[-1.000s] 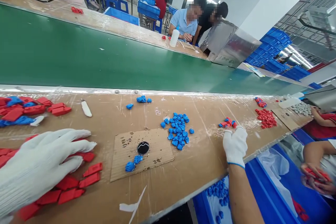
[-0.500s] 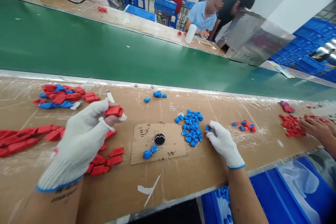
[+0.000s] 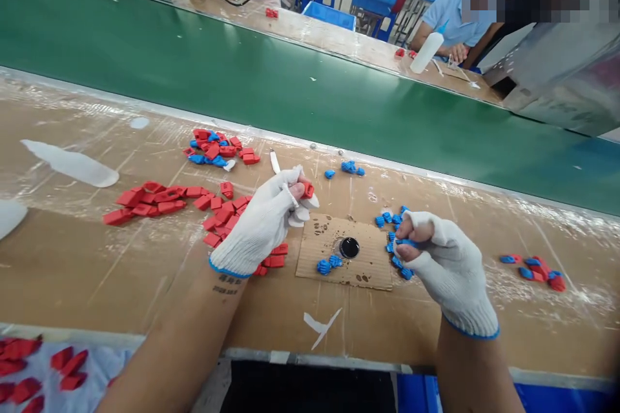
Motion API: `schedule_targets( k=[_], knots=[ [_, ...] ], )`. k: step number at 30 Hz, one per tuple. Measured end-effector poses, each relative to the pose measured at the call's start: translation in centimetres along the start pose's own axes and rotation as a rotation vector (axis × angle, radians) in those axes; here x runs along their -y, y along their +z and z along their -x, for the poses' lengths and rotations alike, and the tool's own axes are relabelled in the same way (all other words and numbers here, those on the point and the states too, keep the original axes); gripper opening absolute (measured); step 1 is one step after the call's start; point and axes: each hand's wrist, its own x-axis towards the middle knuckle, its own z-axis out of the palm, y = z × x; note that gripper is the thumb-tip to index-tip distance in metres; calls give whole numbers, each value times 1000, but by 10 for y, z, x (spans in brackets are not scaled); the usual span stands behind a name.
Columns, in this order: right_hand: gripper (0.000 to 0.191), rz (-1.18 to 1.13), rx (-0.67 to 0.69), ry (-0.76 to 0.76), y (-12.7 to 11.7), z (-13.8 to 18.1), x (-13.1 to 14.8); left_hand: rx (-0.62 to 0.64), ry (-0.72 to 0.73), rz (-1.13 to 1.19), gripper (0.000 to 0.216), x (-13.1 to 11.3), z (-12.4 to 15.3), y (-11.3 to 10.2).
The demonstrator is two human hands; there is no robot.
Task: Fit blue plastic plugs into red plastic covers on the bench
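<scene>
In a white glove with bare fingertips, my left hand (image 3: 264,222) pinches a small red plastic block (image 3: 308,190) above the left edge of a cardboard piece (image 3: 314,271). My right hand (image 3: 448,261), gloved alike, is curled at a pile of small blue fist-shaped plastic parts (image 3: 405,273). Thumb and fingers close on a blue part (image 3: 407,243), mostly hidden. On the cardboard stands a small round dish of dark liquid (image 3: 349,248), with two blue parts (image 3: 329,264) beside it. Dark spots mark the cardboard.
Loose red blocks (image 3: 157,199) lie left. Behind them is a mixed red and blue heap (image 3: 213,147). Joined red-blue pieces (image 3: 537,269) lie right. A green belt (image 3: 290,84) crosses beyond the bench. A white bottle (image 3: 427,51) and co-workers are on the far side.
The view has swung left. My left hand, still holding the red block, has come nearer the cardboard. My right hand has turned, its fingertips now over the blue pile.
</scene>
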Motion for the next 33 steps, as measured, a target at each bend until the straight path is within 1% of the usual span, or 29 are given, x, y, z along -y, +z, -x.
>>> schedule_targets(
  k=[3,6,8,10,13,15,17,21,23,26,28,31,33],
  knots=[
    [17,-20,49,-23,2,0,-5,-16,13,8,34,-1,-1,-2],
    [18,-32,137,42,1,7,-10,-15,48,32,27,0,-2,-5],
    [19,28,194,74,2,8,-9,-9,67,42,25,1,-2,-6],
    [19,128,270,22,5,4,-5,-3,76,44,26,2,-3,-6],
    [25,269,407,-114,14,-9,4,-23,65,24,30,2,-3,-5],
    [28,328,467,-171,21,-18,7,-41,59,0,33,1,-3,-4],
    [30,370,482,-203,26,-24,7,-45,65,-18,34,0,-3,-4],
    [26,389,505,-229,29,-26,3,-23,90,-51,30,0,-2,-7],
    [27,382,504,-202,28,-27,1,-6,101,-62,28,1,-2,-9],
    [28,373,461,-111,27,-29,-1,5,105,-60,26,3,-2,-10],
    [27,366,464,-58,29,-31,-3,5,104,-57,25,4,-2,-9],
    [26,358,496,-23,30,-34,-5,0,102,-57,26,4,-3,-9],
    [24,335,471,-2,27,-35,-3,-9,102,-54,28,3,-3,-10]
  ],
)
